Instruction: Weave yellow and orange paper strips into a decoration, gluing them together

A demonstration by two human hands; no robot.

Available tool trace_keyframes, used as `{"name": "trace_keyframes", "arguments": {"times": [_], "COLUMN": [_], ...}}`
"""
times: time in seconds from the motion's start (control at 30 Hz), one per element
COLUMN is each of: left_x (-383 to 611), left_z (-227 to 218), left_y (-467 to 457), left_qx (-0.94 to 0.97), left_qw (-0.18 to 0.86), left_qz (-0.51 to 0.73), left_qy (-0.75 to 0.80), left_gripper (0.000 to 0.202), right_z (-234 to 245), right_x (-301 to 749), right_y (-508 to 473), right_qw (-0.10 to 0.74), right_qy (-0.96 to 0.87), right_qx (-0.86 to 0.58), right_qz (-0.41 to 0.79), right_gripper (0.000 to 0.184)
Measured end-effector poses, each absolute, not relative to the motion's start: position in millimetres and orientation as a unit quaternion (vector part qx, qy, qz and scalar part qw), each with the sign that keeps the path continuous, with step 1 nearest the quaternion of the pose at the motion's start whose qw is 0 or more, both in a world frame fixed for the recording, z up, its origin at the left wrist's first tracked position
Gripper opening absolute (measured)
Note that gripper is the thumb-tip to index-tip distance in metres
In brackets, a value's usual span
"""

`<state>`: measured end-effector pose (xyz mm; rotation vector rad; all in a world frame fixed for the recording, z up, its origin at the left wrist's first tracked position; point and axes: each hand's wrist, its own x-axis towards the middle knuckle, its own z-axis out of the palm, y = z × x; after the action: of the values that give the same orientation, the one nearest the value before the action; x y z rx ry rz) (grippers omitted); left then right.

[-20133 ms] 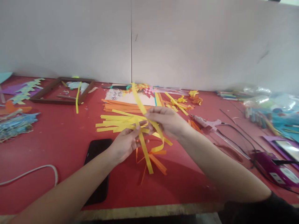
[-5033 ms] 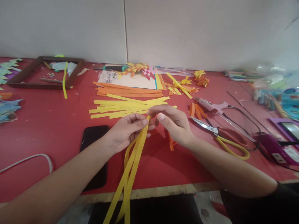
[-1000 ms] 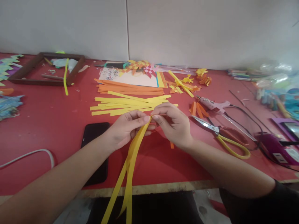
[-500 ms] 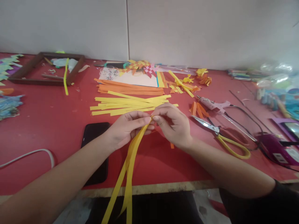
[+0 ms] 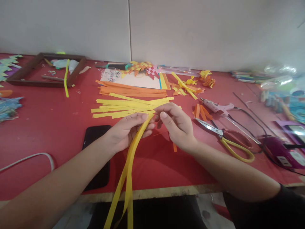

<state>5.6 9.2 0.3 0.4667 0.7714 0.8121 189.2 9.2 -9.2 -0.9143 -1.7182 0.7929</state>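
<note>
My left hand [image 5: 130, 130] pinches long yellow paper strips [image 5: 134, 152] between thumb and fingers near their upper end. From there the strips hang down over the table's front edge in separate tails. My right hand [image 5: 177, 124] is beside that upper end, its thumb lifted away from the index finger. The index fingertip is close to the strip end; whether it touches I cannot tell. Just behind both hands lies a loose pile of yellow strips [image 5: 124, 106], with a stack of orange strips [image 5: 133, 92] beyond it.
Scissors [image 5: 221, 132] and a pink glue gun [image 5: 216, 108] with its cord lie to the right. A black phone [image 5: 96, 165] is partly under my left forearm. A wooden frame [image 5: 35, 83] sits at the back left. Folded paper pieces [image 5: 140, 66] lie along the wall.
My right thumb has come away from the strip end and its fingers have opened. My left hand keeps its pinch, and the strips' upper end has risen slightly.
</note>
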Motion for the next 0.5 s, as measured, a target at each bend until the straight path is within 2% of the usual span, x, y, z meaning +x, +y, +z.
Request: {"name": "trace_keyframes", "arguments": {"times": [0.3, 0.5], "left_x": [6.0, 10.6], "left_z": [-3.9, -6.5], "left_y": [8.4, 0.7], "left_qx": [0.256, 0.411], "left_qw": [0.824, 0.705], "left_qz": [0.336, 0.455], "left_qy": [0.378, 0.355], "left_gripper": [0.010, 0.018], "right_z": [-7.8, -5.8], "right_x": [186.7, 184.5], "right_y": [8.0, 9.7], "right_qw": [0.487, 0.487], "right_qy": [-0.688, -0.651], "right_qx": [-0.383, -0.381], "right_qz": [0.378, 0.440], "right_gripper": [0.015, 0.017]}}
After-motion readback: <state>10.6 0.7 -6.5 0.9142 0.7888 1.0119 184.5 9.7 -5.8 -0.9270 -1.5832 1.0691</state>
